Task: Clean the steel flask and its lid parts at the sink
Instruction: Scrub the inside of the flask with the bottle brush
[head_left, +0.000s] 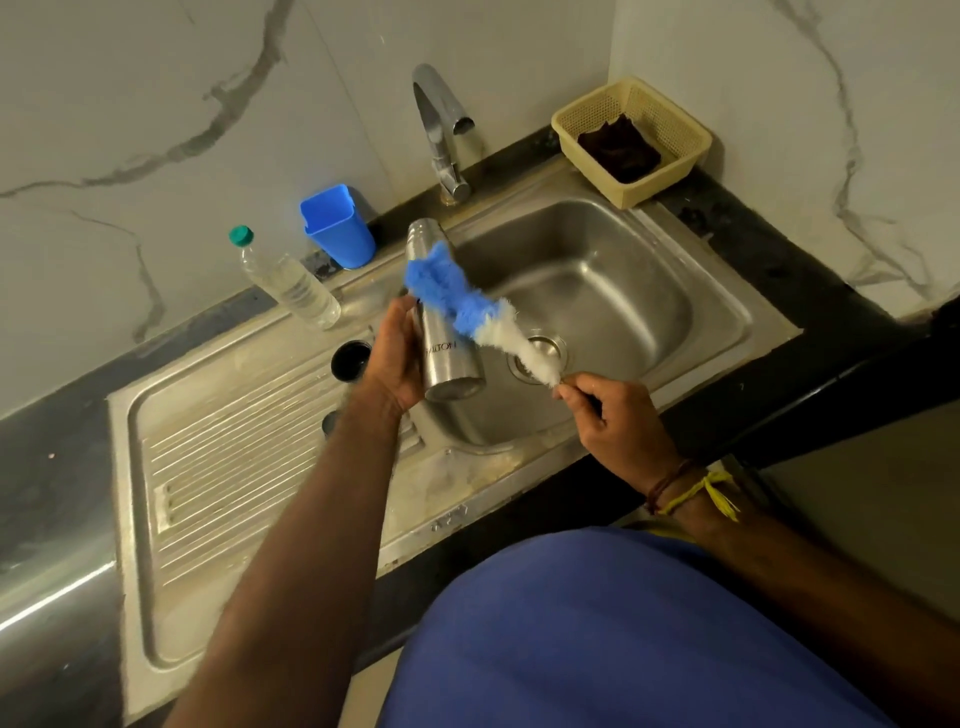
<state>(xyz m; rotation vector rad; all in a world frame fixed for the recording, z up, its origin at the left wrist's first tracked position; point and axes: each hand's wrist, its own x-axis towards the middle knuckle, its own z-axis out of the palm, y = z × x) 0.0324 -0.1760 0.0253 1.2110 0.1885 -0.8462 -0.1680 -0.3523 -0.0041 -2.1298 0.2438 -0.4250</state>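
Two hands busy, left hand (397, 358) gripping steel flask (441, 322), right hand (613, 421) pinching bottle brush (478, 312) handle

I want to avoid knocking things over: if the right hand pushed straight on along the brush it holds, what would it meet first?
Probably the steel flask: the right hand aims the bottle brush up-left, bristles already across the flask's upper body in the left hand. Depth is unclear.
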